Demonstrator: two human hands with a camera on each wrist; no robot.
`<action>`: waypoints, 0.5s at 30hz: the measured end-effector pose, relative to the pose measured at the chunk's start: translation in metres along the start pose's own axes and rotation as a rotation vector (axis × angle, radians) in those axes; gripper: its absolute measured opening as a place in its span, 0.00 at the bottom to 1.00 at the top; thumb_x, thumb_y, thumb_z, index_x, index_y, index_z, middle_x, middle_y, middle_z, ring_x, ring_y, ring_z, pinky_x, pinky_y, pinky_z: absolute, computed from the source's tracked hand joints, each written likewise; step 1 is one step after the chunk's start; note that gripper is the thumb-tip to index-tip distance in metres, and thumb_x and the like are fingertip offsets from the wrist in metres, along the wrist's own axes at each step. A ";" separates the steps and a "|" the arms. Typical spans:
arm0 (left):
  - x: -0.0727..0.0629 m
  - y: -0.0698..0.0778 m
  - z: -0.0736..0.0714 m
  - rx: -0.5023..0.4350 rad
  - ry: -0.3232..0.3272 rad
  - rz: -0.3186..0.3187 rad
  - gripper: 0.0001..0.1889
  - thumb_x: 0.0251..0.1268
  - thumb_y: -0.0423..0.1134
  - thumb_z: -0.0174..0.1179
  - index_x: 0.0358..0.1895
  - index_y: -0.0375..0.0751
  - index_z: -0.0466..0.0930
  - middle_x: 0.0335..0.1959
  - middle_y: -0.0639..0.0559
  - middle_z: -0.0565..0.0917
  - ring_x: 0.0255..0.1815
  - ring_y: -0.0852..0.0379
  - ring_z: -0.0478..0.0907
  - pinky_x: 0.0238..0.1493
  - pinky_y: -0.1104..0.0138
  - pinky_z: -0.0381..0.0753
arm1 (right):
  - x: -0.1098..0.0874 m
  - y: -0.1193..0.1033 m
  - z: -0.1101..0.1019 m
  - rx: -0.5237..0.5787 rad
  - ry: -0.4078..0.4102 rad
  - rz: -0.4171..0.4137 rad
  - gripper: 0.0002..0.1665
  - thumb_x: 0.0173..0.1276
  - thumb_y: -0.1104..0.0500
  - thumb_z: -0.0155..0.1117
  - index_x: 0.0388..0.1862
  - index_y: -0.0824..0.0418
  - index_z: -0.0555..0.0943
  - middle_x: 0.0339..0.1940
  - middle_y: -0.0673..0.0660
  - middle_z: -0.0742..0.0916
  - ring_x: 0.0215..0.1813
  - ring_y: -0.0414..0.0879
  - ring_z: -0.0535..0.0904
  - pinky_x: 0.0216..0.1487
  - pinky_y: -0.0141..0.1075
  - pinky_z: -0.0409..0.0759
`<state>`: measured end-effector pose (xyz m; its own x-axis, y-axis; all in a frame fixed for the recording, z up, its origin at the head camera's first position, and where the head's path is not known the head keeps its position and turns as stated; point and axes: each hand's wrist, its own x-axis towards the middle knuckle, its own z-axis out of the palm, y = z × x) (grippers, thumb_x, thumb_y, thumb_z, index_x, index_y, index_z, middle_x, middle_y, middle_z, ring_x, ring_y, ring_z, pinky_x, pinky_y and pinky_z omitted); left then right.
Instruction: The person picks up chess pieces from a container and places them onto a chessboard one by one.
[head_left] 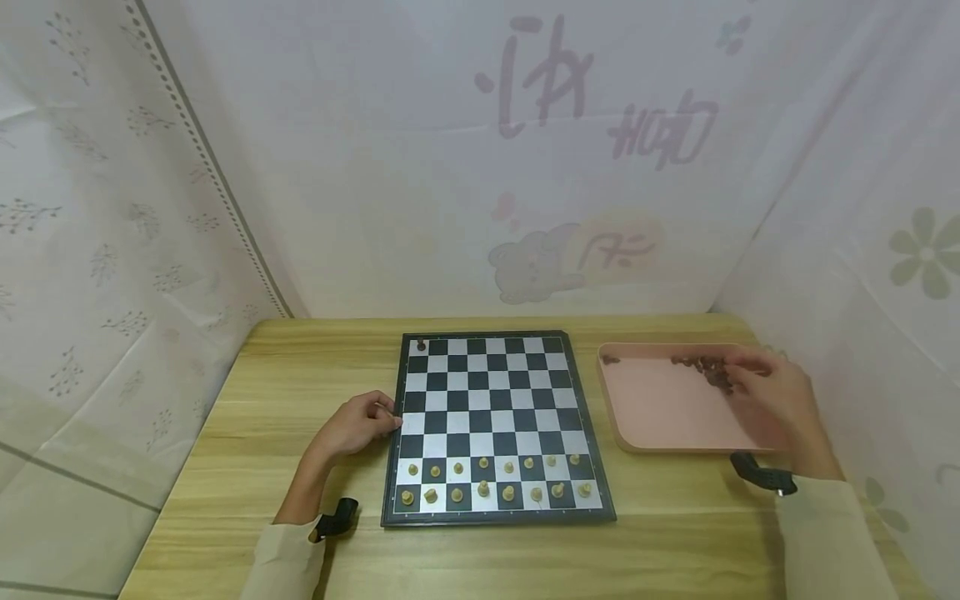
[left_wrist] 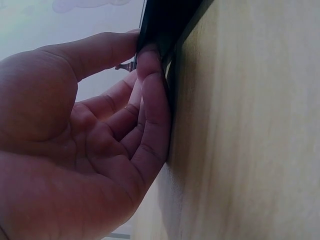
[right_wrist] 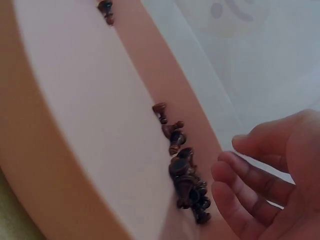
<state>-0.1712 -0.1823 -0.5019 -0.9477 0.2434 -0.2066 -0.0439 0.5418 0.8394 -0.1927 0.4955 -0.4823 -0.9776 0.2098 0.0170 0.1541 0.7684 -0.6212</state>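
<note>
A black-and-white chessboard point(head_left: 480, 400) lies on the table. Light chess pieces point(head_left: 483, 489) stand in two rows along its near side, and one dark chess piece point(head_left: 421, 345) is on its far left corner square. My left hand point(head_left: 362, 425) holds the board's left edge; in the left wrist view the thumb is over the rim and the fingers point(left_wrist: 152, 100) lie against the side. My right hand point(head_left: 776, 392) hovers at the right part of a pink tray point(head_left: 652, 417), fingers loosely bent with nothing between them, beside a heap of dark chess pieces point(right_wrist: 185, 180).
Another dark piece point(head_left: 611, 359) lies in the tray's far left corner. The wooden table point(head_left: 315, 350) meets patterned curtains point(head_left: 375, 167) at the back and on both sides. Tray and board stand side by side with a narrow strip of table between them.
</note>
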 end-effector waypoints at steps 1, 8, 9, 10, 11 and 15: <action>0.000 0.000 0.000 -0.005 -0.002 0.004 0.11 0.73 0.33 0.69 0.50 0.30 0.82 0.28 0.52 0.85 0.33 0.54 0.78 0.41 0.60 0.75 | 0.000 0.002 0.002 0.002 0.002 0.005 0.23 0.86 0.51 0.62 0.65 0.69 0.83 0.62 0.75 0.84 0.43 0.45 0.86 0.35 0.33 0.85; 0.000 -0.001 0.000 -0.007 0.003 0.012 0.11 0.73 0.34 0.69 0.50 0.30 0.82 0.29 0.52 0.85 0.33 0.54 0.78 0.40 0.60 0.74 | 0.000 0.005 0.009 -0.026 0.002 0.007 0.24 0.83 0.53 0.65 0.64 0.71 0.85 0.62 0.75 0.87 0.56 0.59 0.85 0.41 0.30 0.76; 0.000 -0.002 0.000 -0.008 0.003 0.011 0.11 0.73 0.34 0.69 0.50 0.30 0.82 0.29 0.52 0.85 0.33 0.54 0.78 0.41 0.60 0.74 | 0.000 0.004 0.010 -0.027 0.004 0.012 0.24 0.83 0.53 0.65 0.64 0.71 0.85 0.62 0.75 0.87 0.60 0.65 0.83 0.44 0.33 0.77; 0.000 -0.002 0.000 -0.009 0.004 0.011 0.11 0.73 0.33 0.69 0.50 0.30 0.82 0.29 0.52 0.85 0.33 0.54 0.78 0.41 0.60 0.74 | 0.001 0.003 0.010 -0.031 0.005 0.014 0.24 0.83 0.53 0.64 0.64 0.71 0.84 0.62 0.75 0.87 0.63 0.69 0.81 0.47 0.38 0.79; 0.000 -0.002 0.000 -0.009 0.005 0.010 0.11 0.73 0.33 0.69 0.50 0.30 0.82 0.29 0.52 0.86 0.34 0.54 0.78 0.41 0.60 0.74 | 0.002 0.002 0.010 -0.043 0.007 0.016 0.25 0.83 0.52 0.64 0.64 0.71 0.84 0.62 0.76 0.86 0.64 0.72 0.80 0.50 0.45 0.81; 0.000 -0.002 -0.001 -0.004 0.010 0.009 0.11 0.73 0.34 0.69 0.50 0.30 0.82 0.29 0.51 0.85 0.34 0.54 0.78 0.41 0.60 0.75 | 0.007 -0.001 0.012 -0.080 0.009 0.003 0.25 0.84 0.51 0.63 0.63 0.71 0.85 0.60 0.77 0.86 0.64 0.77 0.79 0.60 0.68 0.75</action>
<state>-0.1714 -0.1836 -0.5028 -0.9511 0.2402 -0.1940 -0.0364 0.5367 0.8430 -0.2015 0.4889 -0.4906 -0.9758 0.2174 0.0223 0.1684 0.8132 -0.5571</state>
